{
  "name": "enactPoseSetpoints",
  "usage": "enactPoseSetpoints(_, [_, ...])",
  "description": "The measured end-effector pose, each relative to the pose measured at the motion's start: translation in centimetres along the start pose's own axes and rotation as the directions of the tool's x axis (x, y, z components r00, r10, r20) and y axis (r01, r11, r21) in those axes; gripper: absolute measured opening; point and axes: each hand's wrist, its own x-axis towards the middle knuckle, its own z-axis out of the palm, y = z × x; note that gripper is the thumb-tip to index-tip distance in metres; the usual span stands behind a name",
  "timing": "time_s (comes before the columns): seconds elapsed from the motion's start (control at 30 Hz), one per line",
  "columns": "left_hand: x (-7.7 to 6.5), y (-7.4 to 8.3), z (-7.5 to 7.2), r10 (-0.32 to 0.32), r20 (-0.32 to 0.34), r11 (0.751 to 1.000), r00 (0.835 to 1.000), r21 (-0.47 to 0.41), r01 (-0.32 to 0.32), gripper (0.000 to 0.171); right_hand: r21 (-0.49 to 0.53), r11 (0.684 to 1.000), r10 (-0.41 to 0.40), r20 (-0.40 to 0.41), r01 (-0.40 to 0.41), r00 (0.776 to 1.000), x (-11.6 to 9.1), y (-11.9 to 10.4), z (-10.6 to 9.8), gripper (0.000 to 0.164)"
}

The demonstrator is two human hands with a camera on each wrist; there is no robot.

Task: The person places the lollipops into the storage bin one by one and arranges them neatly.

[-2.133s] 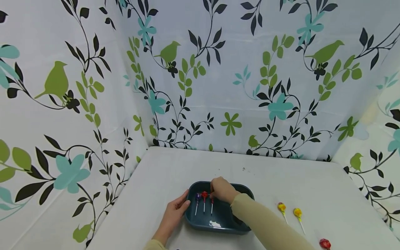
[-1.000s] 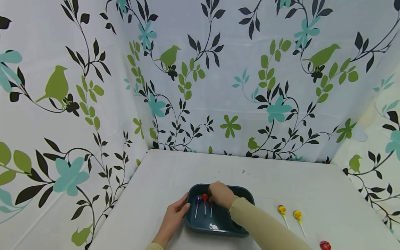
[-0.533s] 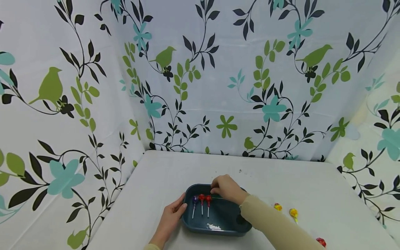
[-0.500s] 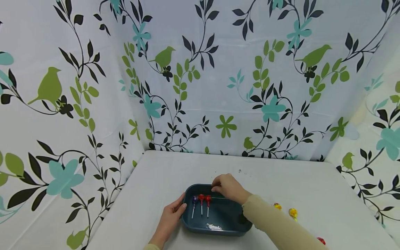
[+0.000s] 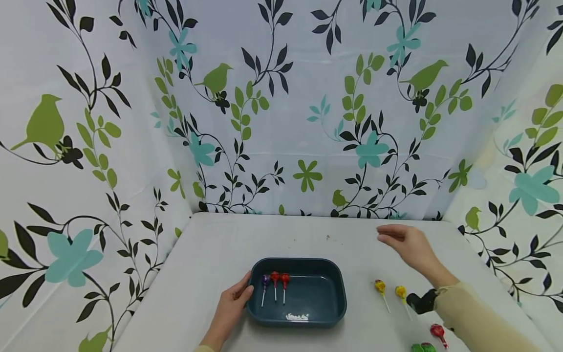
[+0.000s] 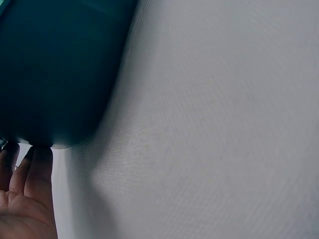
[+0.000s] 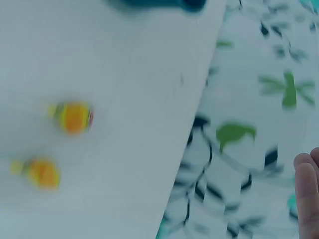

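A dark blue tray (image 5: 308,298) stands on the white table. Inside it, a purple lollipop (image 5: 266,281) and two red lollipops, one in the middle (image 5: 274,276) and one to its right (image 5: 285,278), lie side by side at the left, sticks toward the near side. My left hand (image 5: 230,303) rests against the tray's left end; its straight fingertips touch the outer wall (image 6: 55,99) and the thumb lies at the rim. Holding nothing, my right hand (image 5: 409,247) is right of the tray, fingers extended, beyond two yellow lollipops, a left one (image 5: 379,285) and a right one (image 5: 400,292).
Nearer on the right lie a red lollipop (image 5: 437,330) and green-wrapped candy (image 5: 423,347), cut off by the frame. A dark wrist device (image 5: 421,302) sits at my right sleeve. A patterned curtain (image 5: 272,107) borders the table's back and sides.
My right hand has let go of a red lollipop, lifted out of the tray and swung right. Three lollipops now show fully in a row. My left hand stays at the tray.
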Motion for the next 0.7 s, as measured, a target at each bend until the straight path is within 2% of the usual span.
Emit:
enactPoseSetpoints(0.2, [0.0, 0.0, 0.0, 0.000, 0.000, 1.000, 1.000, 0.016, 0.000, 0.050, -0.098, 0.985, 0.134, -0.108, -0.144, 0.985, -3.2, 5.4, -6.6, 0.046])
enactPoseSetpoints(0.37, [0.0, -0.1, -0.2, -0.015, -0.003, 0.999, 1.000, 0.029, 0.015, 0.051, -0.120, 0.963, 0.226, -0.116, -0.240, 0.967, -5.7, 8.8, -9.2, 0.050])
enactPoseSetpoints(0.5, [0.0, -0.1, -0.1, -0.029, 0.000, 0.999, 1.000, 0.038, 0.029, 0.051, -0.137, 0.947, 0.282, -0.083, -0.291, 0.956, -8.0, 11.3, -8.7, 0.051])
enactPoseSetpoints(0.7, [0.2, 0.3, 0.1, -0.028, 0.008, 0.998, 1.000, 0.054, 0.027, 0.052, -0.120, 0.921, 0.375, 0.009, -0.372, 0.927, -11.4, 14.1, -5.6, 0.049])
